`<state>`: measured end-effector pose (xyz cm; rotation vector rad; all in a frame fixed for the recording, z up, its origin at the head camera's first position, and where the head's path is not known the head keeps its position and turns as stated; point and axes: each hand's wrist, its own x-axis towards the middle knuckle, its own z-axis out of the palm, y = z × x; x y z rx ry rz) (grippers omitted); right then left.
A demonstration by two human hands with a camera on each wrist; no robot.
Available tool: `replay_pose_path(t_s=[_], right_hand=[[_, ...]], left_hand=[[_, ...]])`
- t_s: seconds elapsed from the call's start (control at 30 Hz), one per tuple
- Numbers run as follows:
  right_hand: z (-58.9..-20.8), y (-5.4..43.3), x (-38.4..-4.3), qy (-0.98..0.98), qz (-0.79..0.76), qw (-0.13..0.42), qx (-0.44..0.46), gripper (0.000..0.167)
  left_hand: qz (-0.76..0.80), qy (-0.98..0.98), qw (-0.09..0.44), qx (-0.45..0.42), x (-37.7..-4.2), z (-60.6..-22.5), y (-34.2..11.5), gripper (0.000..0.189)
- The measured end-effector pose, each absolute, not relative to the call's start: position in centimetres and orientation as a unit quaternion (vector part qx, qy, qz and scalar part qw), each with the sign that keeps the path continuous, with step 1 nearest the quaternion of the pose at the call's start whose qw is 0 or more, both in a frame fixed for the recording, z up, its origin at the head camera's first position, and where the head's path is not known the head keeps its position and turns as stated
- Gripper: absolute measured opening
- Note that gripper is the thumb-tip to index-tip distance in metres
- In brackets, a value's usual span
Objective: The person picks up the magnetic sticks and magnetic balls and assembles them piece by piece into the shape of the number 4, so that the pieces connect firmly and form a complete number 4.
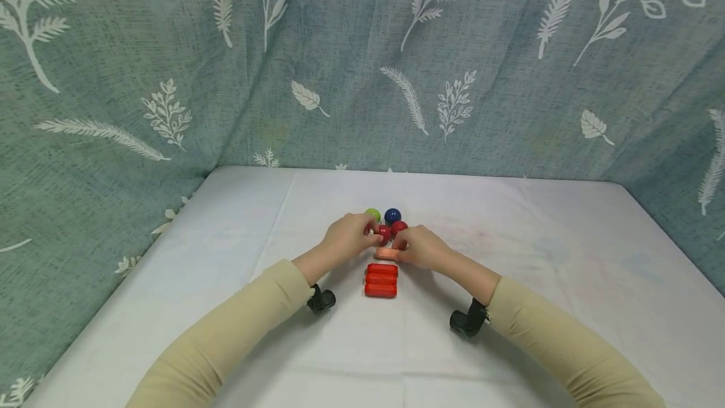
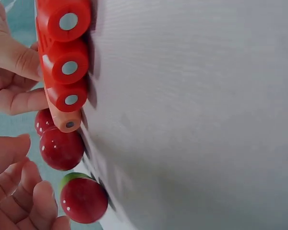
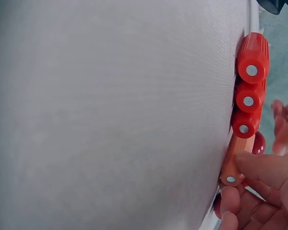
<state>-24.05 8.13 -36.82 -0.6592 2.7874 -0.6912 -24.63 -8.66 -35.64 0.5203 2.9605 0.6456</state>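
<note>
An orange ribbed cylinder [image 1: 387, 254] with a metal disc in its end lies crosswise on the table, and my right hand [image 1: 421, 246] pinches it at its right end. The thumb [image 3: 259, 165] lies over it in the right wrist view. My left hand [image 1: 349, 235] hovers by the red balls [image 1: 384, 233], fingers loosely bent with nothing between them in the left wrist view. One spotted red ball [image 2: 84, 200] sits close to those fingertips. Three red ribbed cylinders [image 1: 381, 280] lie side by side nearer the body.
A green ball [image 1: 372, 214] and a blue ball [image 1: 393, 216] sit behind the red ones. White cloth covers the table [image 1: 538, 250]. A green leaf-patterned curtain [image 1: 362, 80] hangs along the back and sides. Each wrist wears a black camera [image 1: 321, 300].
</note>
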Motion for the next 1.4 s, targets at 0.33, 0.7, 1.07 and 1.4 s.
replay_pose_path(t_s=[0.33,0.7,1.07,1.4], right_hand=[[-36.9,8.1,-24.1,0.941,-0.233,0.099,-0.223,0.006],[-36.9,8.1,-24.2,0.943,-0.231,0.098,-0.219,0.006],[-36.7,8.7,-24.1,0.941,-0.241,0.09,-0.22,0.012],[-35.7,10.0,-24.3,0.943,-0.238,0.091,-0.214,0.013]], left_hand=[[0.176,0.971,0.056,0.154,-25.8,-35.7,-7.6,0.036],[0.15,0.978,0.072,0.129,-25.8,-35.7,-7.4,0.036],[0.135,0.976,0.065,0.156,-25.7,-35.9,-8.2,0.036],[0.136,0.974,0.082,0.162,-25.2,-35.8,-8.8,0.035]])
